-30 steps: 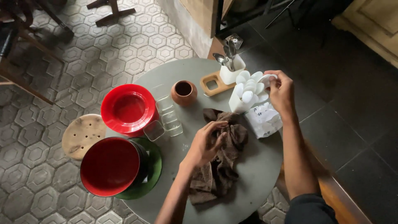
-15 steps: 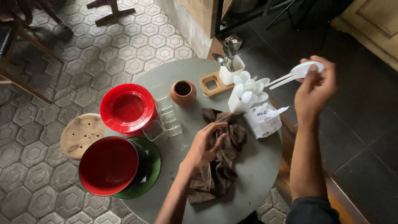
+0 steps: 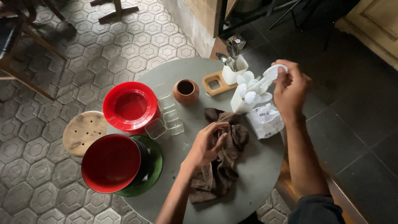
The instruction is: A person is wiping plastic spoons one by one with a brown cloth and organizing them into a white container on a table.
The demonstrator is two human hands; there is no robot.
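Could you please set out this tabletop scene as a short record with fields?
Surface: round grey table on a hexagon-tiled floor
Left hand: resting on a crumpled brown cloth
Right hand: raised, gripping a white spoon above the white spoon holder
Beside the holder: white bag, cutlery cup, wooden coaster
Centre: clay cup, row of clear glasses
Left side: red plates, red bowl on a green plate
Off the table: round wooden stool
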